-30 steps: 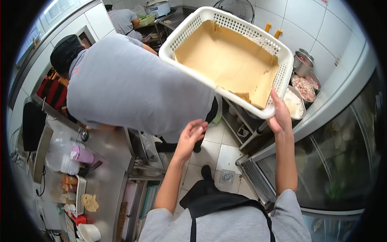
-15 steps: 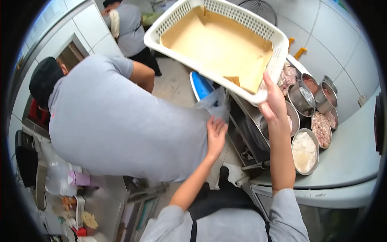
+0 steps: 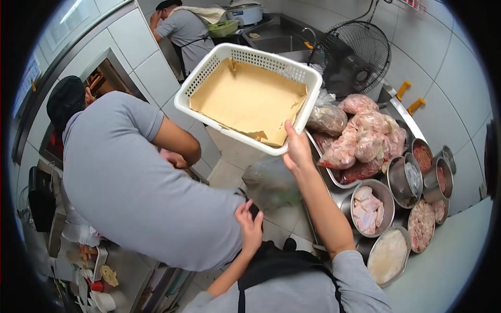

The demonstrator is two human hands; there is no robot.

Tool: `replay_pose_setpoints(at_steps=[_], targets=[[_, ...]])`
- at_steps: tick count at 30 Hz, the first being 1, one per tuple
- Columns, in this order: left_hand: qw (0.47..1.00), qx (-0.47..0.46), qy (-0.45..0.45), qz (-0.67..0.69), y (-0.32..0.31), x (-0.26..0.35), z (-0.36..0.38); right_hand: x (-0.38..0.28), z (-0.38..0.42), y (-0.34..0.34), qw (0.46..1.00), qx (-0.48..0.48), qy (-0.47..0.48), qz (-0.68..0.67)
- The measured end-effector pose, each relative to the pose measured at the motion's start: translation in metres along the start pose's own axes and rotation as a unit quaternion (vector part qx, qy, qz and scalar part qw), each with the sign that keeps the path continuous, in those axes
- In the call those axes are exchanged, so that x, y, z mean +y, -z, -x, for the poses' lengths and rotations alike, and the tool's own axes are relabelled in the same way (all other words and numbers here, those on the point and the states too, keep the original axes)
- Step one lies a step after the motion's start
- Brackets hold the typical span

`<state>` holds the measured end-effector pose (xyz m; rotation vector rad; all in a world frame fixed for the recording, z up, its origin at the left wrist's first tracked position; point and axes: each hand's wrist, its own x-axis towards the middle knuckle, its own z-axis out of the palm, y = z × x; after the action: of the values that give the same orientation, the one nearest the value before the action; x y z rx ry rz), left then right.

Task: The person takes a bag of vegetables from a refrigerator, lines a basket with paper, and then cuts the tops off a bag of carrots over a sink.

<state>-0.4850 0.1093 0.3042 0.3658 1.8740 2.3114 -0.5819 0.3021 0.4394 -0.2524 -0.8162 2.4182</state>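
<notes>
A white perforated plastic basket (image 3: 206, 67) lined with brown paper is held up in front of me, tilted. My right hand (image 3: 298, 147) grips its near right corner, thumb over the rim. Some torn bits of paper lie at the liner's near edge. Lower down, my left hand (image 3: 250, 225) is against the back of a bent-over co-worker (image 3: 135, 172) in a grey shirt, its fingers spread and holding nothing.
Raw meat (image 3: 365, 136) fills a tray at the right, beside several metal pots (image 3: 372, 208). Behind stand a black fan (image 3: 356, 58) and a sink (image 3: 271, 44). Another person (image 3: 189, 37) is at the back. A cluttered counter (image 3: 128, 274) lies lower left.
The basket and my right hand have moved left and slightly down in view. My left hand has shifted left and down along the co-worker's back. More of the meat tray and fan shows.
</notes>
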Motion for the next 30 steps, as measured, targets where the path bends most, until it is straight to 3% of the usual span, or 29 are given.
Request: replay_pose_setpoints(at_steps=[4,6,9,11,13,17,20,21,23,26,30], targets=[[0.996,0.037,0.006,-0.078,0.033,0.001,0.015,0.063,-0.04,0.017,0.999,0.039,-0.025,0.005],[0.995,0.006,0.1,-0.01,0.052,0.002,0.014,0.103,-0.053,0.034,0.997,0.061,-0.043,0.005],[0.986,-0.045,0.16,-0.022,0.063,-0.001,0.001,0.149,-0.071,0.058,0.989,0.119,-0.089,0.013],[0.988,-0.041,0.141,-0.054,0.061,-0.007,-0.013,0.17,-0.081,0.075,0.975,0.177,-0.12,0.055],[0.982,-0.013,0.187,-0.036,0.055,-0.001,-0.025,0.185,-0.088,0.089,0.968,0.199,-0.129,0.079],[0.983,0.021,0.182,-0.001,0.066,-0.027,-0.03,0.208,-0.117,0.12,0.95,0.238,-0.164,0.116],[0.959,0.067,0.274,0.015,0.07,-0.034,-0.036,0.235,-0.157,0.171,0.937,0.253,-0.175,0.166],[0.954,0.107,0.28,0.025,0.07,-0.037,-0.043,0.244,-0.173,0.184,0.934,0.246,-0.165,0.198],[0.966,0.176,0.19,-0.001,0.073,-0.044,-0.064,0.234,-0.187,0.17,0.937,0.245,-0.18,0.174],[0.959,0.213,0.18,-0.043,0.068,-0.032,-0.116,0.243,-0.224,0.162,0.945,0.237,-0.168,0.146],[0.963,0.163,0.173,-0.127,0.063,-0.028,-0.21,0.252,-0.269,0.148,0.957,0.214,-0.143,0.135]])
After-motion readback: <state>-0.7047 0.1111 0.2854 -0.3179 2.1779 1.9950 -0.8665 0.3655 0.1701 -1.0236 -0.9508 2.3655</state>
